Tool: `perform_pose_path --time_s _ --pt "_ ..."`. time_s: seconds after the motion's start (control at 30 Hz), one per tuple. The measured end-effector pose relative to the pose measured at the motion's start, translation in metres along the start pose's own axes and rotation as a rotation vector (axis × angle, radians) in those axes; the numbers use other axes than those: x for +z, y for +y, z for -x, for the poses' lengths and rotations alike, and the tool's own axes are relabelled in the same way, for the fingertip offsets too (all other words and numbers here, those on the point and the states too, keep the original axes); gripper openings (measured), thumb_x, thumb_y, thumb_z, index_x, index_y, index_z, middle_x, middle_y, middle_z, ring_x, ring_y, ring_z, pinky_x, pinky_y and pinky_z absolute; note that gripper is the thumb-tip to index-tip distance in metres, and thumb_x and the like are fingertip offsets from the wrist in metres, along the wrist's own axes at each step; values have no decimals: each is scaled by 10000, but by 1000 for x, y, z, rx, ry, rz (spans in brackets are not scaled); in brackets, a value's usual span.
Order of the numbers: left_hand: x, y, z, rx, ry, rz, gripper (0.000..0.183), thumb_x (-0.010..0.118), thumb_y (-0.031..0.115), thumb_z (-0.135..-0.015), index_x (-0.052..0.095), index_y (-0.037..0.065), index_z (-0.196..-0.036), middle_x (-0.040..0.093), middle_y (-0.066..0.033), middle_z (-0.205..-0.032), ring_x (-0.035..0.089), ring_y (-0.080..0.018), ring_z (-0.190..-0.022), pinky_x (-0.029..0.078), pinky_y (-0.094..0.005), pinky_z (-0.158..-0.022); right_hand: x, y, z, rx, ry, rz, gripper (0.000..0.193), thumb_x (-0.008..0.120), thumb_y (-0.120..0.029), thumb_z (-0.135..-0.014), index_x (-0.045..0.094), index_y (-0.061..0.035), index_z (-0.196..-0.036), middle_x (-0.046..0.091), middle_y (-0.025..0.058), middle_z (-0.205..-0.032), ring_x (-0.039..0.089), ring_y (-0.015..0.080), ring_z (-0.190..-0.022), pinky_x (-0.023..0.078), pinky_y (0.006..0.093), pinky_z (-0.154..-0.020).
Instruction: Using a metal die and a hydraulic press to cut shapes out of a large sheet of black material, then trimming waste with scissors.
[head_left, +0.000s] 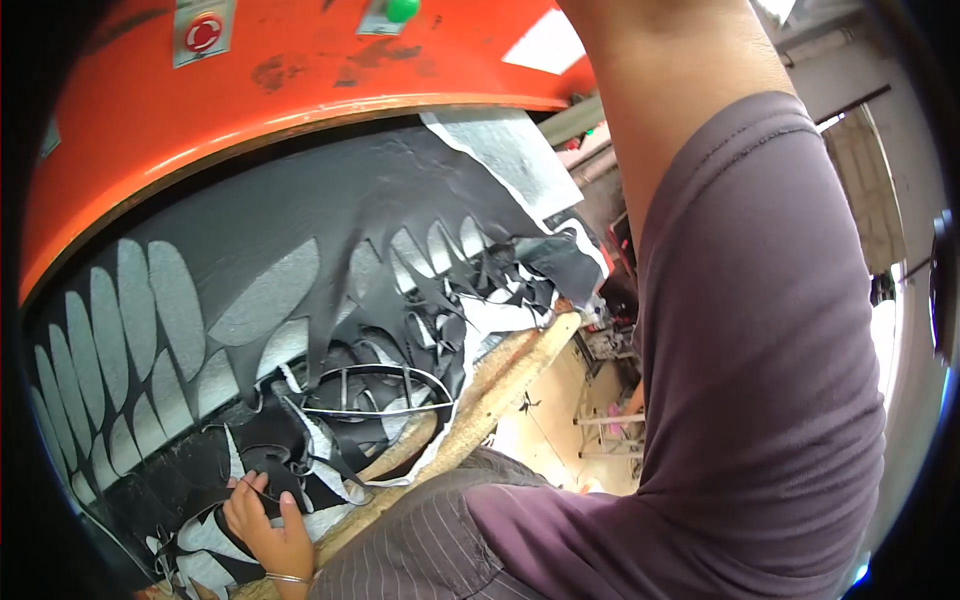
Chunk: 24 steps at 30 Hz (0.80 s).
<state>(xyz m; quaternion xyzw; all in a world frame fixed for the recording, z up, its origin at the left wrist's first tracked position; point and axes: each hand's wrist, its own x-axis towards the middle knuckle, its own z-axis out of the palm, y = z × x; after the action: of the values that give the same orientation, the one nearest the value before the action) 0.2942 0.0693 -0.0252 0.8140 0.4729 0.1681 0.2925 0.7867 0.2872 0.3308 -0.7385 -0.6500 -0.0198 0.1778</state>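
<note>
Head view: at near left, the left hand (262,525) touches black sheet offcuts (268,438), grip unclear; right hand out of frame.

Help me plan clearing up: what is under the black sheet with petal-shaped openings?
A grey surface shows through the openings in the black sheet, and a pale grey sheet past its upper right edge. What lies under its solid parts is covered.

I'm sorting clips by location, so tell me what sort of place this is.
Probably a cutting workshop: an orange machine housing with a red push button, dark sheeting with rows of long cut-out holes, and dark scraps by the left hand.
</note>
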Motion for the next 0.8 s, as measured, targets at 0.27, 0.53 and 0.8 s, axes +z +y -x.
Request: perform_pose_path --time_s 0.27,0.53,0.8 --pt "-18 0 -10 153 -70 -45 484 633 306 -868 559 -26 -1211 543 -237 -1233 498 -403 -1146 368 -468 -1002 -68 59 79 96 61 -142 413 481 -394 -959 675 -35 -899 641 116 -827 561 205 -711 457 370 -629" --pt "-61 73 -17 -39 186 -8 406 604 245 -903 582 -49 -1182 591 -230 -1171 560 -388 -1065 442 -425 -928 -58 72 262 18 255 -129 392 621 -370 -831 679 -72 -1079 682 101 -850 653 203 -808 498 354 -767" --pt "-26 233 -60 -144 -120 -708 510 518 481 -911 580 98 -1242 640 -223 -1096 614 -404 -980 487 -470 -819 -33 185 487 123 484 253 99 631 -64 -768 622 -54 -866 570 114 -1048 523 290 -1032 399 402 -917"
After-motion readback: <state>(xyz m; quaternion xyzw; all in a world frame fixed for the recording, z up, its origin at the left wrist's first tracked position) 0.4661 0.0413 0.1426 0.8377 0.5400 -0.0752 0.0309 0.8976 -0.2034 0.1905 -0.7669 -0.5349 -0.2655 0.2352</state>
